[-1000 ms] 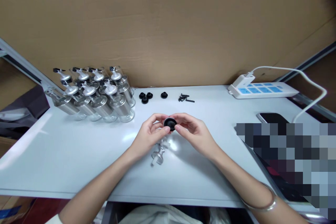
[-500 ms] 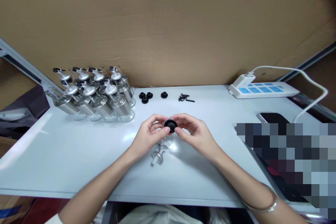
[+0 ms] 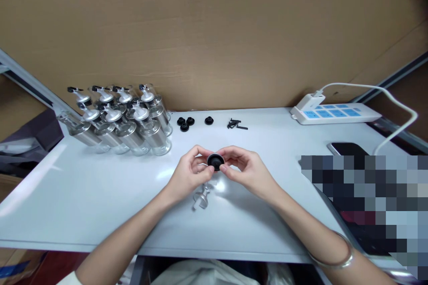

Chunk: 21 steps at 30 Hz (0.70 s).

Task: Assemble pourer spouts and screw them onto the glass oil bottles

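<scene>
Both of my hands meet over the middle of the white table (image 3: 100, 196). My left hand (image 3: 189, 173) and my right hand (image 3: 247, 171) pinch a small black round cap (image 3: 216, 160) between their fingertips. Just below my left hand a silver metal pourer piece (image 3: 200, 198) lies on the table. Several glass bottles with silver pourer tops (image 3: 127, 120) stand in a group at the back left. Three loose black caps (image 3: 185, 123) and one more black cap (image 3: 209, 120) lie near the back edge, beside a small heap of black pins (image 3: 236, 124).
A white and blue power strip (image 3: 334, 114) with a plugged-in white cable lies at the back right. A dark phone (image 3: 346, 149) rests near the right edge. A cardboard wall (image 3: 214, 31) stands behind the table. A silver bangle (image 3: 334, 258) circles my right wrist.
The black cap has turned slightly between my fingertips, and both hands have shifted a little. Nothing else on the table has moved.
</scene>
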Motion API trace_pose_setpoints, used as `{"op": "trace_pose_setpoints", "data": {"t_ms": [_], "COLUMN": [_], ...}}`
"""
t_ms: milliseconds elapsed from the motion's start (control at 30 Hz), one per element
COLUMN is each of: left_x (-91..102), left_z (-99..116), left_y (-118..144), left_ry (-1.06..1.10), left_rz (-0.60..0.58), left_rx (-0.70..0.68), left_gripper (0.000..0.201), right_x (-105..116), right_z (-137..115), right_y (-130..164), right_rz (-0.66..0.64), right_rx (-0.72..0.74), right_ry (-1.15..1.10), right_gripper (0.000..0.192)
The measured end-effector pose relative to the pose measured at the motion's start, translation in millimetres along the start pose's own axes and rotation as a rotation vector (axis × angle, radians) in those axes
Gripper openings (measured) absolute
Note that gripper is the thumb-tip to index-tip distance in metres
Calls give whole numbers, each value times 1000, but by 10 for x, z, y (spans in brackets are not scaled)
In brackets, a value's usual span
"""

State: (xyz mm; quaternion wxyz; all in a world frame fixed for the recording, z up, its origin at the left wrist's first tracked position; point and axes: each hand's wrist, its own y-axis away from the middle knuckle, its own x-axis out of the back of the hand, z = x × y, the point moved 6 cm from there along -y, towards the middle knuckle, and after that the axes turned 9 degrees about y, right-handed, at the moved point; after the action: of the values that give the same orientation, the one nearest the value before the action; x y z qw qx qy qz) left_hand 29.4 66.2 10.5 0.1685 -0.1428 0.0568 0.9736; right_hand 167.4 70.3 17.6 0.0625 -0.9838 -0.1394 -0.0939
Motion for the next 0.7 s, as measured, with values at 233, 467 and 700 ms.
{"op": "trace_pose_setpoints", "data": {"t_ms": [233,467,700], "left_x": [-21,-16,-36], "left_z": [61,64,73], "left_y": [14,11,21], "left_ry": [-52,-58,-53], "left_rz": [51,79,85], "left_rx": [-15,2,14], "left_gripper": [32,32,31], "right_x": [-36,-47,-53], "right_z": [-55,-91,-109], "right_y": [21,21,27], "right_rz": [-28,-16,-16], "right_rx": [41,52,80], "right_ry": [74,116,148], "right_gripper": [16,17,18]}}
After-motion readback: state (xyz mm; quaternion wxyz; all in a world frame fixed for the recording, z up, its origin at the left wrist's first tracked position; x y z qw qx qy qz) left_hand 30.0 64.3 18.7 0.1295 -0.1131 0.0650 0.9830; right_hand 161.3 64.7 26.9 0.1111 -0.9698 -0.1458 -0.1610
